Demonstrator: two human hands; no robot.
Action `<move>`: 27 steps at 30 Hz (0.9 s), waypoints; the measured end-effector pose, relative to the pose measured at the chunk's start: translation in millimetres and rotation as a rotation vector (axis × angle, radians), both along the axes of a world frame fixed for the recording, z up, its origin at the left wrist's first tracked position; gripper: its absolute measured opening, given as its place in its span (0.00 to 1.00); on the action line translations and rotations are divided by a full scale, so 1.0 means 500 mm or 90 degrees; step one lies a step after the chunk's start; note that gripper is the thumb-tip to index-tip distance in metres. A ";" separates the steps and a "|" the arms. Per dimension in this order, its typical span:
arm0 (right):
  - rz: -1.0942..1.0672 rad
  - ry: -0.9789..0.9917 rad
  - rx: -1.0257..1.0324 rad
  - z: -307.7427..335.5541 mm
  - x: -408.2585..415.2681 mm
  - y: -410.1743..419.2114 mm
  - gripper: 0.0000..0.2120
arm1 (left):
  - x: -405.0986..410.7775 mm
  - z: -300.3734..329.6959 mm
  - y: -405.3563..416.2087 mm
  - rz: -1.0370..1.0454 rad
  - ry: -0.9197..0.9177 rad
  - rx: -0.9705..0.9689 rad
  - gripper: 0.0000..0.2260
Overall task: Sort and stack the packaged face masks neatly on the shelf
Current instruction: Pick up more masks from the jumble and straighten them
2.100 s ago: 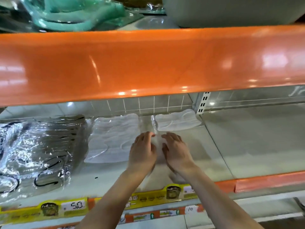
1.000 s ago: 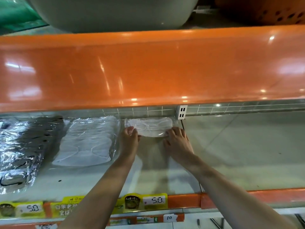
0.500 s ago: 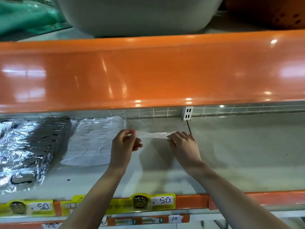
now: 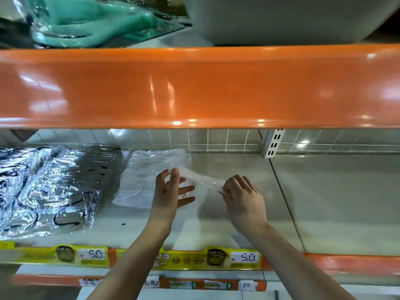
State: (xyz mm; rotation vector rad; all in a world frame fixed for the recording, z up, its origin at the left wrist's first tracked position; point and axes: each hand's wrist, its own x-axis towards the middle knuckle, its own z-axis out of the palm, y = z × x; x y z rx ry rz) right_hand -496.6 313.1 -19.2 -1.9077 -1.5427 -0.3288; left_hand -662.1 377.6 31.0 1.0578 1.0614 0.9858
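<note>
A clear packet with a white face mask [image 4: 200, 178] hangs edge-on above the grey shelf [image 4: 324, 202], tilted up toward the left. My right hand [image 4: 242, 194] pinches its right end. My left hand [image 4: 171, 191] is at the packet's left end with fingers spread and straight, touching it. Just left lies a flat stack of white packaged masks [image 4: 142, 178]. Further left sit black packaged masks [image 4: 47, 187] in shiny crinkled wrap.
An orange shelf lip [image 4: 194, 87] overhangs the shelf from above. Yellow price tags [image 4: 244, 257] run along the front edge. A slotted upright [image 4: 273, 144] stands at the tiled back wall. A teal packaged item [image 4: 91, 18] and a grey tub [image 4: 281, 18] rest on the upper shelf.
The white mask packet was picked up from the back of the shelf and carried left toward the white stack. My left hand has opened its fingers; the right keeps its pinch.
</note>
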 end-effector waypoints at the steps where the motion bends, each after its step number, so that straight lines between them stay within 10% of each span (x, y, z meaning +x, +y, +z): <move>1: 0.013 -0.008 0.011 -0.003 -0.014 0.002 0.13 | -0.012 0.001 0.004 0.015 -0.019 -0.014 0.21; 7: 0.079 -0.060 0.066 -0.035 -0.097 0.025 0.05 | -0.095 -0.012 0.028 0.080 -0.072 -0.056 0.15; 27: 0.159 -0.097 -0.084 -0.065 -0.211 0.074 0.11 | -0.260 -0.108 0.098 0.096 0.264 0.048 0.24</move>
